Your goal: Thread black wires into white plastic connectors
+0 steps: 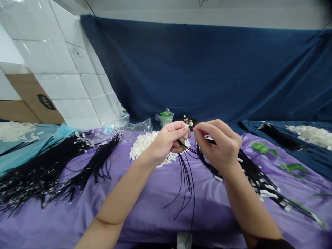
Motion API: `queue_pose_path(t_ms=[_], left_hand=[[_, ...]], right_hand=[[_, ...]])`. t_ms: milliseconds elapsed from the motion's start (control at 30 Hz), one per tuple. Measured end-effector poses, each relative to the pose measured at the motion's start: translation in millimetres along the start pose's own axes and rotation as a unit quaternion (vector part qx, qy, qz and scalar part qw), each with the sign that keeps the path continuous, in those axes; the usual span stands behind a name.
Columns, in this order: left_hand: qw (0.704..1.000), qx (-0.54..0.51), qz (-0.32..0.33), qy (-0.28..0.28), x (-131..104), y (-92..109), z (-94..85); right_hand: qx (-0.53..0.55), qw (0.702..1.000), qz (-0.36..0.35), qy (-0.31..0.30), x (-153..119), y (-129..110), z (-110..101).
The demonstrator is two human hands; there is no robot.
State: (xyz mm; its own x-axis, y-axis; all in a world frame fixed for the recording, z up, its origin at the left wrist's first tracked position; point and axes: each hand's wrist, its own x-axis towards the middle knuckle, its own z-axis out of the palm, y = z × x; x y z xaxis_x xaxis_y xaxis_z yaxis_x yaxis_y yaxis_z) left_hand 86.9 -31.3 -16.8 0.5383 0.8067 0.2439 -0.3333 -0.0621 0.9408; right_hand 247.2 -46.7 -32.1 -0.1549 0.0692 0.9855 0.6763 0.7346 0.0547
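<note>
Left fingers clamped on white piece — black cords hang near-vertical, ends down (right fingers pinched together).

A navy cloth hangs across a pale wall.

- The left forearm is angled inward from the lower left, bent at the elbow.
- The left hand is curled, its thumb pressed toward the index finger.
- The right forearm is slanted inward.
- The right hand is arched, thumb and forefinger pinched.
- Both hands are held close together.
</note>
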Motion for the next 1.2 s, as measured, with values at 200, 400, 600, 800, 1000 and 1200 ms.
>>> queue_pose_path(t_ms=[200,400,600,800,1000,1200], left_hand=[[1.0,0.002,0.001,0.004,1.9,-1.2,-2.2],[1.0,0.012,-0.007,0.003,1.8,-1.1,-1.9],[0.999,0.014,0.004,0.032,2.8,4.4,-5.6],[0.988,0.002,0.041,0.149,3.7,17.2,-21.7],[0.977,0.008,0.065,0.204,10.0,16.4,-32.7],[0.977,0.016,0.071,0.202,16.4,8.9,-39.0]], right_hand=[[0.003,1.0,0.001,-0.017,-0.2,2.9,1.4],[0.011,0.999,0.002,-0.038,-1.0,3.0,2.0],[-0.024,0.999,-0.031,-0.007,0.1,9.4,-3.8],[-0.041,0.963,-0.154,-0.218,2.5,-10.0,-20.9],[0.139,0.945,-0.102,-0.28,2.7,0.4,-10.3],[0.506,0.856,0.106,-0.002,0.9,62.8,-22.9]])
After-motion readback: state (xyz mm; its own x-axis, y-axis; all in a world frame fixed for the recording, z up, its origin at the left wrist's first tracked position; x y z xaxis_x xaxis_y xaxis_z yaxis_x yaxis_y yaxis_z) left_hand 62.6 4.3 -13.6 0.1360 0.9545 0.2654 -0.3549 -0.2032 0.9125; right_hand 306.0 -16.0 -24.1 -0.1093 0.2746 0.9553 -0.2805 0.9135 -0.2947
